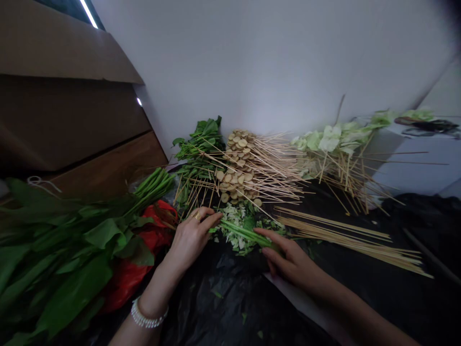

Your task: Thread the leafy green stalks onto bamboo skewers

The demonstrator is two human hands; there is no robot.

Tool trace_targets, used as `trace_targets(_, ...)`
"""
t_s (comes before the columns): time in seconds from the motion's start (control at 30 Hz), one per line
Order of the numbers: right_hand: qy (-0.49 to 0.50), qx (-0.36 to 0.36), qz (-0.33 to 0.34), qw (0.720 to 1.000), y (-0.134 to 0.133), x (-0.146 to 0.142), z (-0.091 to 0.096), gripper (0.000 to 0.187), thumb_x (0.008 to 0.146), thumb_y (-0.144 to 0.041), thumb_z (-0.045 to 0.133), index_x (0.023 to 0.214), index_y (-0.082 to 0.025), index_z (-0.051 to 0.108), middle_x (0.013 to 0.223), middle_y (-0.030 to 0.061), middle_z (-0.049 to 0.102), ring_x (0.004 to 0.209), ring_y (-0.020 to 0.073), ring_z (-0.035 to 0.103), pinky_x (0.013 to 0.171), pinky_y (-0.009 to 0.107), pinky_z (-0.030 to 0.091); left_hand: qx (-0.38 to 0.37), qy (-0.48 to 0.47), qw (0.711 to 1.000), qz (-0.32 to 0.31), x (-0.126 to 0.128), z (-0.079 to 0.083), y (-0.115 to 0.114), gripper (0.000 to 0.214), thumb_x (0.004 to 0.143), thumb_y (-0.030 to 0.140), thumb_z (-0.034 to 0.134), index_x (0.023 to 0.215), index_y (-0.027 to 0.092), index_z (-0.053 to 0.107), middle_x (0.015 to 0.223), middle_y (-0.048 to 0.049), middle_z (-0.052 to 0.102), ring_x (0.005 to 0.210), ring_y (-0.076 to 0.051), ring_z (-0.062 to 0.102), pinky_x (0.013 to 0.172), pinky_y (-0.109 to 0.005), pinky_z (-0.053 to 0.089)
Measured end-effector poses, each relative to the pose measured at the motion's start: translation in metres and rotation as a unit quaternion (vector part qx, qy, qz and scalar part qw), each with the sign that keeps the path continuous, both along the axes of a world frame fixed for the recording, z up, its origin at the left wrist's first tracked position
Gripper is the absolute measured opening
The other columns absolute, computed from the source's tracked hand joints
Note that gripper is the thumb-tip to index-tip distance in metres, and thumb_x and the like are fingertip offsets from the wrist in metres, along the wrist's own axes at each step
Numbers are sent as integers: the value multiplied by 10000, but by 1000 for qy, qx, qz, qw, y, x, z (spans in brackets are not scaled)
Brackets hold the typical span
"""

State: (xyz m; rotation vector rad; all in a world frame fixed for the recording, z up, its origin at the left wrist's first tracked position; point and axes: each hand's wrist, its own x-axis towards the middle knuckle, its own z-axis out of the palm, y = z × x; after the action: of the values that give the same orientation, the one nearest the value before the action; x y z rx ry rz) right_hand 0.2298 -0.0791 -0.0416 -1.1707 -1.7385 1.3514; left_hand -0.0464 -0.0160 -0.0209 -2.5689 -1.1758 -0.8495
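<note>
A small bunch of green leafy-vegetable stems (pixel 240 231) stretches between my two hands, above a heap of chopped pale and green scraps (pixel 236 242). My left hand (pixel 192 235), with a ring and a beaded bracelet, has its fingers closed at the stems' left end. The other end lies in my right hand (pixel 284 254), its thumb and fingers wrapped round it. Just behind the scraps are skewered round potato-like slices (pixel 239 180), their bare sticks pointing right. Skewered greens (pixel 201 144) lie to the left of these slices.
Loose bamboo skewers (pixel 360 240) lie at right on black plastic sheeting (pixel 216 307). Skewered pale cabbage-like leaves (pixel 331 139) are piled at back right. Large leafy greens (pixel 72 259) and a red plastic bag (pixel 131 278) fill the left. A cardboard box (pixel 68 115) and a white wall (pixel 259 62) stand behind.
</note>
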Motion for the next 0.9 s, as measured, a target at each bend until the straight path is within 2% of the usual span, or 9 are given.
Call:
trace_targets(0.17,26,-40,-10,999,0,-1,1,529,946,-433,506,1405,-170,483,549,-29,523,501,141,486,528,266,369,28,-6,1000,9,-1,-2,0,290,898,129,545,1154,212,653,1023,-78,631,940,-201,632,817,-315,544)
trace_targets(0.3,16,-12,17,1000,-2,-5,9,395,950,-423,502,1252,-209,640,722,18,604,600,146,512,593,277,405,36,-92,995,29,6,-1,-2,163,905,176,551,995,181,687,911,-57,631,811,-159,636,755,-262,531)
trace_targets(0.4,29,-18,37,999,-4,-7,13,359,949,-414,515,1205,-221,677,843,38,633,645,141,506,597,264,401,15,-167,984,55,15,4,-6,150,894,176,542,908,167,691,859,-43,640,737,-133,625,716,-239,509)
trace_targets(0.53,53,-29,28,998,-5,-5,13,364,942,-430,537,1193,-211,682,801,27,608,609,117,466,532,232,359,-37,-273,956,105,14,10,-4,157,862,200,534,778,179,666,768,-18,638,711,-143,606,694,-258,481)
trace_targets(0.6,62,-34,9,997,-5,-3,12,378,931,-452,549,1176,-196,680,715,3,574,556,101,445,491,216,336,-43,-351,923,149,5,11,1,180,873,230,504,760,187,638,735,-10,626,697,-146,586,663,-255,469)
trace_targets(0.7,103,-92,-29,990,-2,-1,7,457,906,-510,556,1203,-171,629,546,-66,481,401,64,342,388,192,238,-42,-443,877,181,-8,13,7,205,921,296,457,824,191,604,745,-5,618,665,-135,556,616,-235,448)
trace_targets(0.83,161,-127,-69,976,4,-3,1,513,846,-568,587,1141,-148,598,503,-80,514,312,44,305,336,187,165,-52,-448,881,141,-8,17,5,225,975,341,403,872,204,549,803,-12,640,804,-146,600,770,-258,466)
trace_targets(0.9,182,-128,-75,972,7,-4,-1,508,826,-576,597,1093,-144,598,488,-81,515,297,44,310,329,189,156,-72,-438,888,118,-5,19,0,222,992,351,375,918,214,534,684,27,581,693,-133,587,703,-242,465)
